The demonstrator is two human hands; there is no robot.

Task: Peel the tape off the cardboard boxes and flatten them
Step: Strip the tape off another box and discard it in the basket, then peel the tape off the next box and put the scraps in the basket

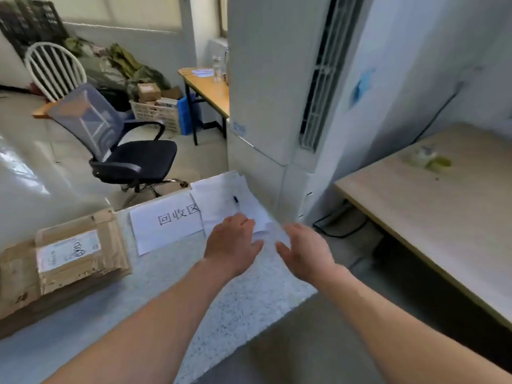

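Note:
A stack of flattened brown cardboard boxes (69,256) with tape and a white shipping label lies at the left of the speckled grey table (243,309). My left hand (231,245) and my right hand (304,250) reach out side by side over the table's far right corner, fingers loosely extended, holding nothing. Their fingertips are at the edge of loose white papers (221,195), and the picture is blurred there. Both hands are well to the right of the cardboard.
A white sheet with printed characters (166,223) lies on the table beside the papers, which carry a pen (235,200). A black office chair (130,156) stands beyond the table, a white floor-standing unit (266,92) behind the corner, and a wooden desk (443,217) at right.

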